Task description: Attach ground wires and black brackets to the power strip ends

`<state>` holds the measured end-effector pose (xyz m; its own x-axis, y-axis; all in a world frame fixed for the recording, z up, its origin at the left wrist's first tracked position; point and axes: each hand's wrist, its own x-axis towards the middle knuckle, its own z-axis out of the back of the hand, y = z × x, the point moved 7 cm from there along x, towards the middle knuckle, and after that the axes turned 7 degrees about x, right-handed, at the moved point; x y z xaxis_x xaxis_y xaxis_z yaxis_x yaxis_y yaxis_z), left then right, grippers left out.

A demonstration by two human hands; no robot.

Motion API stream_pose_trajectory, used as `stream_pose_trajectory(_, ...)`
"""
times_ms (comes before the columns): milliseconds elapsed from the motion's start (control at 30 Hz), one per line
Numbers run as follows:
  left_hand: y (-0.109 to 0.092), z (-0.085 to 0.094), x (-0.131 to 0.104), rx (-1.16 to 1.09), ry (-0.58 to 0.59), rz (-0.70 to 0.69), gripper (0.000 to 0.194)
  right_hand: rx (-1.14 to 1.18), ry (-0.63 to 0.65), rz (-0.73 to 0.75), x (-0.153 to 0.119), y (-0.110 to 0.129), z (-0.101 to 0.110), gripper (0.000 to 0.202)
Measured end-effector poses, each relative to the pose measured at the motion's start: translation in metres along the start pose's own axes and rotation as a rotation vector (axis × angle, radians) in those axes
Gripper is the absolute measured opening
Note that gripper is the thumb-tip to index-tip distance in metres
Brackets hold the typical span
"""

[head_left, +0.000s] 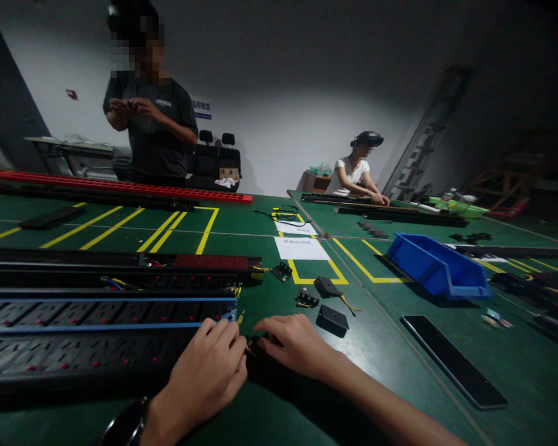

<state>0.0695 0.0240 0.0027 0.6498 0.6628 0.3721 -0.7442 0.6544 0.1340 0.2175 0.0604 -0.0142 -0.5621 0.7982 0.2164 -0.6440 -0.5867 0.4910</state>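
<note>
My left hand is closed over the right end of the nearest black power strip, which has a row of sockets and small red parts. Its palm side is hidden. A small brass-coloured tip shows at that end, between my hands. My right hand is beside it, fingers bent and apart, with no held thing visible. Behind lies another power strip with blue edges, a yellow-green wire at its end. Right of these are black end pieces, one a box-like cap, another with a yellow wire.
A phone and a blue bin stand to the right. Paper labels and yellow tape mark the green table. A long red rail crosses the back left. Two people work across the table.
</note>
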Motion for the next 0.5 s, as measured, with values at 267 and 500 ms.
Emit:
stream_pose_trajectory(267,-0.001,0.004,-0.001,-0.03,-0.026,-0.013,0.008,-0.201,-0.195,-0.325,-0.027,-0.069,0.072,0.017)
stream_pose_trajectory(500,0.001,0.002,0.0,-0.047,-0.002,-0.009,0.011,-0.351,-0.111,-0.379,-0.044,-0.089,0.049,0.02)
